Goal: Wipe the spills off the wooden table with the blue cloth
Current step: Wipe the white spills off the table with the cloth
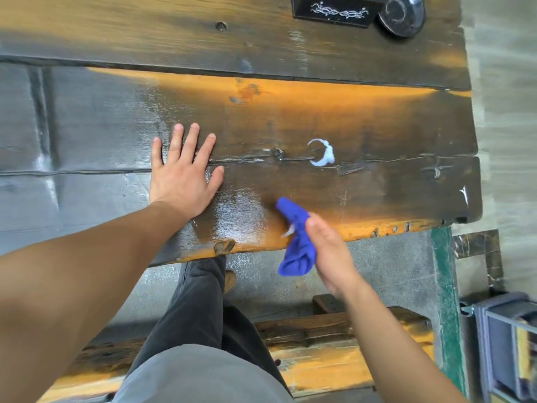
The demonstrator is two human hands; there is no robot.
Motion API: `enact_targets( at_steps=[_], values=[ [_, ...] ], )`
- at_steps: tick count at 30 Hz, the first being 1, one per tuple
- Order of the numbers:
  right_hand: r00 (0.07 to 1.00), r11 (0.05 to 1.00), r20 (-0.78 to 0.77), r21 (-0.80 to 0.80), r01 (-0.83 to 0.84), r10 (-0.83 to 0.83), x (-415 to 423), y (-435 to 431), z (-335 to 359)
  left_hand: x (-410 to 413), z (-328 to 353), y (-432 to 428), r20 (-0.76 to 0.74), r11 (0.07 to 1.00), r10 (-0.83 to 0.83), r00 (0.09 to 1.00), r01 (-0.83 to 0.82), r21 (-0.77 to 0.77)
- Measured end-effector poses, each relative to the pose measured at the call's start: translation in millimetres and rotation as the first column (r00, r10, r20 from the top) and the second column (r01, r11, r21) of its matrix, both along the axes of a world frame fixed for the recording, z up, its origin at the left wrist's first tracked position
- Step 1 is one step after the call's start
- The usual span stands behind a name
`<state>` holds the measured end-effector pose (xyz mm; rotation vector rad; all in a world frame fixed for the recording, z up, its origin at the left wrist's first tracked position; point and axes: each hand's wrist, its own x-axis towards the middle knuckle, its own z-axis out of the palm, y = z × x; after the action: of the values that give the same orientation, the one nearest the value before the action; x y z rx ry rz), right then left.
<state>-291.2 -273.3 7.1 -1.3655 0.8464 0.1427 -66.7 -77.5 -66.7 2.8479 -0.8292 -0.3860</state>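
Observation:
The wooden table (377,117) is made of dark planks with orange worn edges. A white crescent-shaped spill (323,154) lies right of centre, and a small white streak (464,194) sits near the right end. My left hand (183,170) rests flat on the wood with fingers spread, left of the spill. My right hand (329,254) holds the bunched blue cloth (297,237) at the table's near edge, below and left of the crescent spill. The cloth's upper tip overlaps the table; its lower part hangs past the edge. A wet sheen (238,210) shows between my hands.
A black box with white ornament (334,10) and a round black object (402,14) stand at the far right of the table. A wooden bench (334,344) is behind my legs. A green metal table leg (446,301) and a grey crate (505,344) are at the right.

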Motion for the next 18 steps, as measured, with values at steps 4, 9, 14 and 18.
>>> enact_targets(
  at_steps=[4,9,14,18],
  values=[
    [0.975,0.934,0.118,-0.283,0.216,-0.19,29.9,-64.8,4.9,-0.4,-0.1,-0.1,-0.001,1.0,0.003,1.0,-0.003,0.004],
    [0.988,0.71,0.063,-0.688,0.147,-0.143,96.1,-154.7,-18.1,-0.6,-2.1,-0.1,0.005,1.0,0.009,1.0,-0.009,0.016],
    [0.891,0.473,-0.448,-0.771,-0.427,0.075,143.1,-191.0,-51.8,-0.1,-3.3,0.1,0.01,1.0,0.011,1.0,-0.011,0.022],
    [0.85,0.326,-0.518,-0.791,-0.518,0.094,154.0,-185.0,-55.9,-1.0,-4.0,-0.4,0.02,1.0,0.008,1.0,-0.008,0.026]
  ],
)
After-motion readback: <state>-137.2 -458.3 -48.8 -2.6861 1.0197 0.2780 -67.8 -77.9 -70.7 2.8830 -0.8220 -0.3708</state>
